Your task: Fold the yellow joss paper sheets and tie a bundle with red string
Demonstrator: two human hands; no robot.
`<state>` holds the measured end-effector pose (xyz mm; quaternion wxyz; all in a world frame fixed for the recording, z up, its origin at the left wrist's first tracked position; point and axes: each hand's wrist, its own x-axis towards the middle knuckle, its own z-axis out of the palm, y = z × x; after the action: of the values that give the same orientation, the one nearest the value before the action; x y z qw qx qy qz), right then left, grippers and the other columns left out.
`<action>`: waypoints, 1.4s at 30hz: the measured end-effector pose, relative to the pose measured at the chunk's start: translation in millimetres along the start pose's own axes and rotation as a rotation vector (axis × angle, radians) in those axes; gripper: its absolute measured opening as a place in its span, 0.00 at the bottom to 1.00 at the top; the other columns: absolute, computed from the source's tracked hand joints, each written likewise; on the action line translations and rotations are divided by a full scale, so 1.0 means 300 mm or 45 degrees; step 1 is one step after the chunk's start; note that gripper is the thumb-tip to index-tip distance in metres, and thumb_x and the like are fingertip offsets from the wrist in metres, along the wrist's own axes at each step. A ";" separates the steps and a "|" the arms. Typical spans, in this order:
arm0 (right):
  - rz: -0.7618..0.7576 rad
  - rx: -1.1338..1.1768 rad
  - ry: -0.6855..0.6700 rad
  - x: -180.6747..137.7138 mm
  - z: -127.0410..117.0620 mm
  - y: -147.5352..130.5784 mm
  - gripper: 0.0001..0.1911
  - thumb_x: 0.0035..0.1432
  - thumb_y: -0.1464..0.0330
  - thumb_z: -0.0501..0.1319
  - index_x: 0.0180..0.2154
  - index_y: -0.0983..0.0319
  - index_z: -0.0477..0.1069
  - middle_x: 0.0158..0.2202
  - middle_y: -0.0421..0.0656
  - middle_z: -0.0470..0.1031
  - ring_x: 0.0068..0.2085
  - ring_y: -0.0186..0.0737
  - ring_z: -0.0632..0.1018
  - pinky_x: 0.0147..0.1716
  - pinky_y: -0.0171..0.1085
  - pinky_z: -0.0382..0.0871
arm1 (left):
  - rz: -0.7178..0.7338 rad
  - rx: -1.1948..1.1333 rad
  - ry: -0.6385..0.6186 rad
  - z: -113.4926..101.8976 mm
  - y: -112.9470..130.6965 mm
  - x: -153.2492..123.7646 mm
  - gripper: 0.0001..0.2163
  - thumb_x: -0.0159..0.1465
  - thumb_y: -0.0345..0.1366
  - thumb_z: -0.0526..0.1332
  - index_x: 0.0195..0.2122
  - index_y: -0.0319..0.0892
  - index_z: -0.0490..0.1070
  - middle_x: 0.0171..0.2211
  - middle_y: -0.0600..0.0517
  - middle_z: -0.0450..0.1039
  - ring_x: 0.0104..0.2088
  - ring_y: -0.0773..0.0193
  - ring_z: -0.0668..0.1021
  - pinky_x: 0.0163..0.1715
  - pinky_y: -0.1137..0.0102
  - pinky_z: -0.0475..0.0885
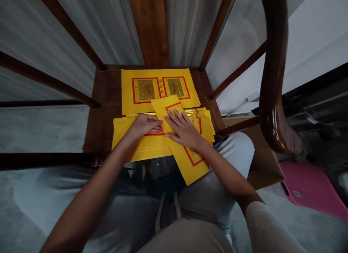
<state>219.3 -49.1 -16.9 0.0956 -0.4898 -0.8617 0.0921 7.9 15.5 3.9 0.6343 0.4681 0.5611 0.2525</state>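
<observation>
A folded sheet of yellow joss paper (pixel 162 106), with a red printed frame and gold foil, lies slanted over other sheets and reaches past the front edge of the seat. My left hand (pixel 144 126) is closed, thumb and fingers pinched at the left edge of this sheet. My right hand (pixel 185 129) lies flat on top of it with the fingers spread, covering part of the print. Underneath, more yellow sheets (pixel 122 137) are layered, some showing gold foil at their edges. Farther back, a flat yellow sheet (pixel 127 90) shows two red-framed gold panels with red characters between them.
The papers rest on the seat of a dark wooden chair (pixel 99 90) with back spindles and a curved armrest (pixel 274 75) at the right. An open cardboard box (pixel 263 158) stands beside my right knee. A pink plastic object (pixel 312 187) is on the floor beyond it.
</observation>
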 end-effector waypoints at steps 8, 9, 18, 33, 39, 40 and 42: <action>-0.003 -0.011 0.001 0.001 0.002 0.008 0.41 0.75 0.45 0.44 0.76 0.64 0.50 0.80 0.47 0.45 0.80 0.51 0.46 0.79 0.55 0.38 | -0.045 -0.075 0.041 -0.008 0.006 0.009 0.19 0.40 0.38 0.84 0.26 0.38 0.77 0.27 0.47 0.82 0.30 0.56 0.86 0.39 0.64 0.86; -0.001 -0.011 -0.003 0.002 0.005 0.008 0.41 0.75 0.45 0.45 0.76 0.64 0.50 0.80 0.47 0.45 0.80 0.51 0.46 0.79 0.55 0.38 | -0.050 -0.086 0.053 -0.008 0.005 0.010 0.19 0.41 0.37 0.84 0.28 0.38 0.78 0.27 0.47 0.82 0.30 0.56 0.86 0.40 0.64 0.86; 0.003 -0.005 -0.016 0.005 0.013 0.003 0.41 0.75 0.45 0.47 0.76 0.64 0.52 0.79 0.48 0.48 0.80 0.52 0.48 0.79 0.56 0.38 | -0.096 0.051 -0.139 0.017 -0.013 -0.018 0.21 0.38 0.42 0.85 0.22 0.38 0.76 0.22 0.48 0.79 0.26 0.59 0.84 0.32 0.69 0.84; 0.058 0.043 0.012 0.001 0.014 0.027 0.39 0.76 0.50 0.47 0.77 0.65 0.49 0.80 0.50 0.45 0.80 0.49 0.45 0.78 0.54 0.42 | -0.089 0.003 0.103 -0.018 0.014 0.010 0.17 0.48 0.38 0.82 0.32 0.38 0.78 0.29 0.44 0.83 0.31 0.51 0.87 0.34 0.64 0.86; 0.089 0.041 0.041 0.010 0.027 0.021 0.38 0.76 0.51 0.46 0.77 0.65 0.49 0.80 0.51 0.45 0.80 0.49 0.47 0.78 0.54 0.42 | -0.340 0.187 -0.234 0.004 0.000 -0.023 0.18 0.40 0.39 0.84 0.24 0.40 0.77 0.24 0.42 0.82 0.26 0.48 0.86 0.27 0.65 0.83; 0.093 0.046 0.053 0.007 0.028 0.020 0.37 0.76 0.52 0.45 0.77 0.65 0.49 0.80 0.50 0.46 0.80 0.48 0.47 0.78 0.54 0.42 | -0.342 0.190 -0.230 0.011 0.000 -0.026 0.18 0.41 0.38 0.84 0.24 0.39 0.77 0.24 0.41 0.82 0.27 0.47 0.86 0.28 0.64 0.83; 0.102 0.055 0.070 -0.009 0.031 0.018 0.36 0.77 0.54 0.44 0.76 0.67 0.50 0.79 0.51 0.47 0.80 0.47 0.48 0.78 0.53 0.42 | -0.341 0.203 -0.199 0.021 -0.001 -0.028 0.18 0.42 0.37 0.84 0.23 0.38 0.76 0.25 0.40 0.82 0.27 0.47 0.86 0.30 0.63 0.84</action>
<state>222.9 -49.2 -27.4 0.1261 -0.5240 -0.8362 0.1010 11.6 6.3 7.3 0.6650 0.4562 0.5854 0.0834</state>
